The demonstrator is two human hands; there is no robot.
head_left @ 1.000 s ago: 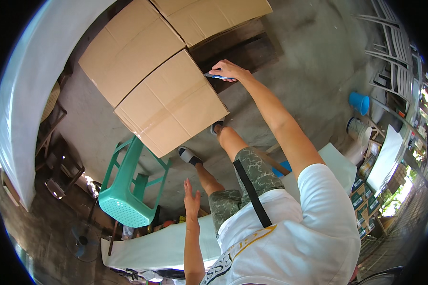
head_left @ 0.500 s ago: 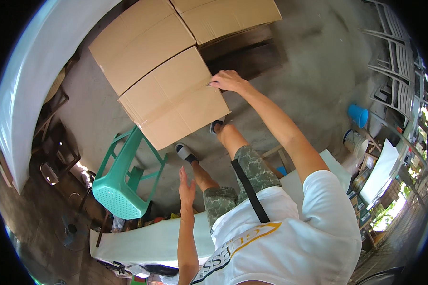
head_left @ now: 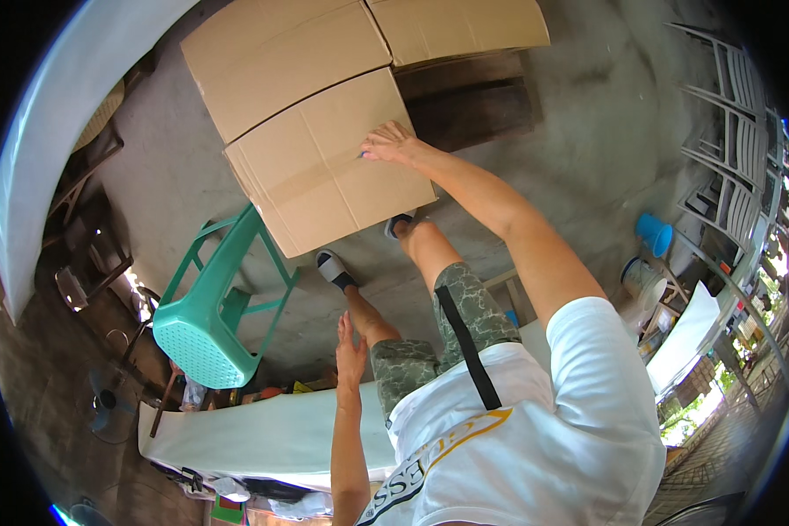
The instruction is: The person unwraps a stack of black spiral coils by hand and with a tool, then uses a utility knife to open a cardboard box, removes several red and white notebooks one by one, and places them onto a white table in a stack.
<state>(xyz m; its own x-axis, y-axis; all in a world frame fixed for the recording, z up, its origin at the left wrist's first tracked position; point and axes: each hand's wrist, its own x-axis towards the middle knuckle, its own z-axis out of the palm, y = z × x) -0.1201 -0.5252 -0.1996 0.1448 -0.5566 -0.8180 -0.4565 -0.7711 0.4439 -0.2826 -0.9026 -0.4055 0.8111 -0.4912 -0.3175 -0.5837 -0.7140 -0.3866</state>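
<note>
A closed cardboard box (head_left: 316, 206) lies in front of me, with a band of tape across the middle of its top. My right hand (head_left: 387, 143) is over this box near its right side, fingers pinched together at the taped seam. A tiny dark bluish tip pokes out at the fingertips; it is too small to name. My left hand (head_left: 351, 353) hangs low by my left leg, fingers stretched out, holding nothing. Against the near box's far side lies a second cardboard box (head_left: 280, 61), and a third cardboard box (head_left: 465, 26) sits at the far right.
A green plastic stool (head_left: 210, 342) stands left of the near box. Beside the boxes is a dark wooden pallet-like base (head_left: 469, 114). Stacked white chairs (head_left: 728, 140) and a blue bucket (head_left: 654, 234) are at the right. A white-covered table (head_left: 263, 434) runs behind me.
My right hand has moved left from the near box's right edge, inward along the taped seam. The left hand stays low and open. The whole view has shifted slightly.
</note>
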